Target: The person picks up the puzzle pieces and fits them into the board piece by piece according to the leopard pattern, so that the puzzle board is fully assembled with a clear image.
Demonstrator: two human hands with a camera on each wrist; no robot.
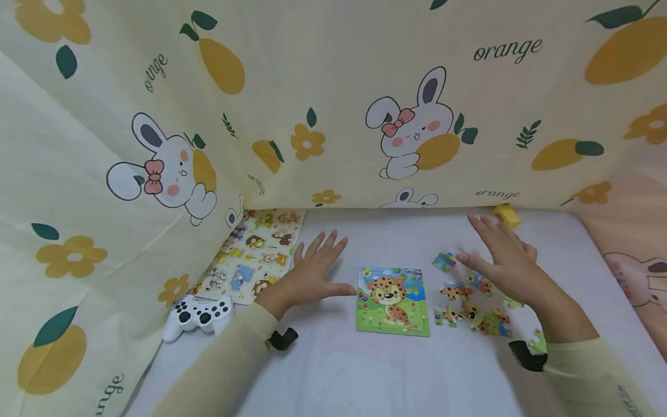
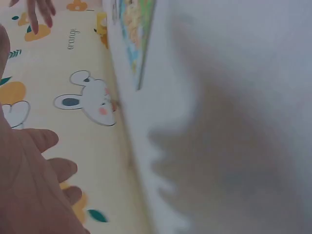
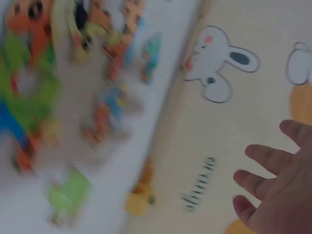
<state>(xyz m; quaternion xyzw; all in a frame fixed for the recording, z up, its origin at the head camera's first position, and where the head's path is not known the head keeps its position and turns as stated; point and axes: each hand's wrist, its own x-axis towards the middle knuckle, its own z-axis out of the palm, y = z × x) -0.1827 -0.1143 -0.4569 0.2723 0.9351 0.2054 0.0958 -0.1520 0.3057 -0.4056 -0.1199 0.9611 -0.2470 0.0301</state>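
A square picture board (image 1: pixel 393 301) with a cartoon leopard lies flat on the white table, between the two hands. My left hand (image 1: pixel 314 269) hovers to its left with fingers spread and holds nothing; its thumb tip appears close to the board's left edge. Above the loose jigsaw pieces (image 1: pixel 469 315) on the right is my right hand (image 1: pixel 508 263), fingers apart and nothing in it. In the right wrist view, the pieces (image 3: pixel 27 87) look blurred, and the right hand (image 3: pixel 282 180) shows spread fingers. The left hand (image 2: pixel 36 185) is likewise spread in the left wrist view.
A white game controller (image 1: pixel 198 315) sits at the left, beside a sticker sheet (image 1: pixel 255 255) of cartoon animals. Near the back edge stands a small yellow block (image 1: pixel 506 215). A curtain (image 1: pixel 339 87) printed with rabbits and oranges hangs behind and along the left side.
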